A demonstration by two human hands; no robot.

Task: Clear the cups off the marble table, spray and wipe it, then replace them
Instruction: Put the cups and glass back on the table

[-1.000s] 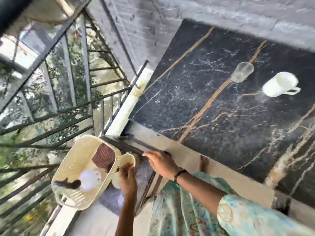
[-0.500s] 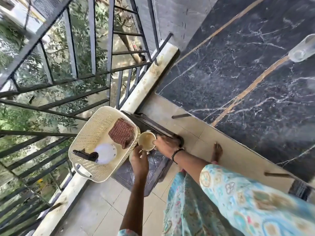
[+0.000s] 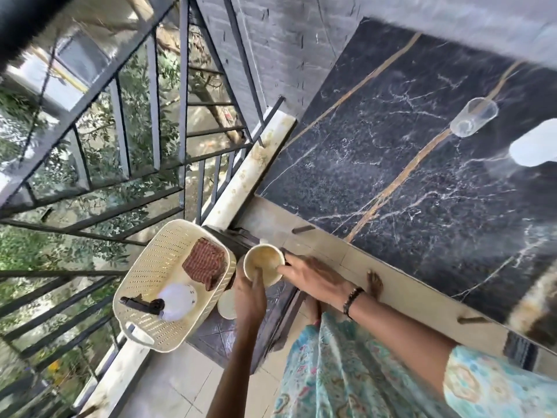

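Now the view is pulled back compared with half a second ago: more of the marble table [image 3: 407, 176] shows, the clear plastic cup [image 3: 473, 117] sits whole in frame rather than clipped at the edge, and a white cup [image 3: 533, 146] appears at the right border. The cream cup [image 3: 264, 264] looks larger and nearer the camera than before, apparently raised from where it was beside the basket.

The left hand [image 3: 250, 297] grips that cream cup from below, its thumb hooked over the rim into the mouth and the other fingers hidden behind the wall. The right hand [image 3: 313, 277] lies flat and spread, fingers nearly straight, with the fingertips touching the cup's right side; a dark beaded band circles that wrist. Motion blur softens both hands.

The cream cup is round, matte and stained tan inside. Just beside it on the left sits a cream perforated plastic basket [image 3: 150, 267], rectangular with rounded corners, resting on a pale stone ledge. In it lie a folded brown striped cloth [image 3: 205, 263] and a white spray bottle [image 3: 176, 301] with a black trigger head. A second pale round cup or lid [image 3: 226, 306] shows below the held one. The table is black polished stone with white veins and gold streaks; both remaining cups stand on it, well apart from the hands.
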